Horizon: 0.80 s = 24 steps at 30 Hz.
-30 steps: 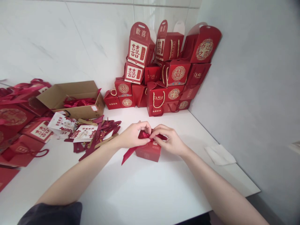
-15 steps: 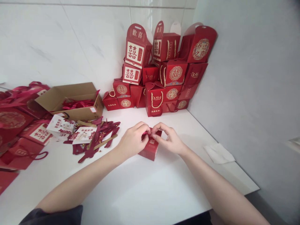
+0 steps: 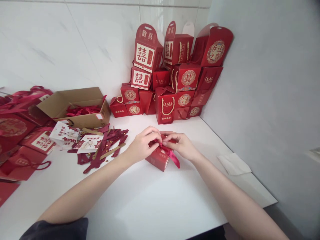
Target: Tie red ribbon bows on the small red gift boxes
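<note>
A small red gift box sits on the white table in front of me. My left hand and my right hand meet over its top, fingers pinched on a dark red ribbon. One ribbon tail hangs down the box's front right side. The knot itself is hidden under my fingertips.
A stack of red gift boxes and bags fills the back corner. An open cardboard box holds ribbons. Loose ribbons and printed cards lie left of my hands, flat red bags at far left, a white tissue at right.
The ribbon tail that hung at the box's left a second ago is now drawn through and hangs at its right front. Both hands stayed over the box top.
</note>
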{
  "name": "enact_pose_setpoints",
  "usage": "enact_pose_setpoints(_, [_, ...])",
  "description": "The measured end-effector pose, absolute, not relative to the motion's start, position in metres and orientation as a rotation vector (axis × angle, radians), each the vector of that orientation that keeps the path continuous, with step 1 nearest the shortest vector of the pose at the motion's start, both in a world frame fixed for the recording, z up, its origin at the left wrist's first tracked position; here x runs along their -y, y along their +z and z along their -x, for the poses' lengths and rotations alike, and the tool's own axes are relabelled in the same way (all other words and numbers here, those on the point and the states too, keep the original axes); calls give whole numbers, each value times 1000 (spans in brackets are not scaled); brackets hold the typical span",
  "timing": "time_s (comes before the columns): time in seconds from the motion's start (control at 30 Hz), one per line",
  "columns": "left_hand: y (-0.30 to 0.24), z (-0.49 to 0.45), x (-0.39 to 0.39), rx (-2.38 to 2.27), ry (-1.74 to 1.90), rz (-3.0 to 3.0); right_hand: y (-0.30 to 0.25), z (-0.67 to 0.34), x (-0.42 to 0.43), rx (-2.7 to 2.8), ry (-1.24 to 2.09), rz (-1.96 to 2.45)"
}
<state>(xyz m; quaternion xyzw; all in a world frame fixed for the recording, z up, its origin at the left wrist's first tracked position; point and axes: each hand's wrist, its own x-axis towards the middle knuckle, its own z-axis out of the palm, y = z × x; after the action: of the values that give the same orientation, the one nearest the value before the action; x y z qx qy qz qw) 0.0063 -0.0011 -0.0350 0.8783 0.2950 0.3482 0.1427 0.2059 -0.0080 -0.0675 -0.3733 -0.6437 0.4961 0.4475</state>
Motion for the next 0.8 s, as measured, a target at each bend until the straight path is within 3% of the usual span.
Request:
enact_pose_setpoints(0.23, [-27, -6, 0, -995, 991, -2536, -63, -203, 14, 1728, 918, 949])
enact_pose_setpoints(0.63, [-30, -1, -3, -757, 903, -2901, -64, -208, 8, 1726, 1185, 922])
enact_pose_setpoints(0.8, [-30, -1, -2, -782, 860, -2838, -62, -205, 12, 1724, 1050, 961])
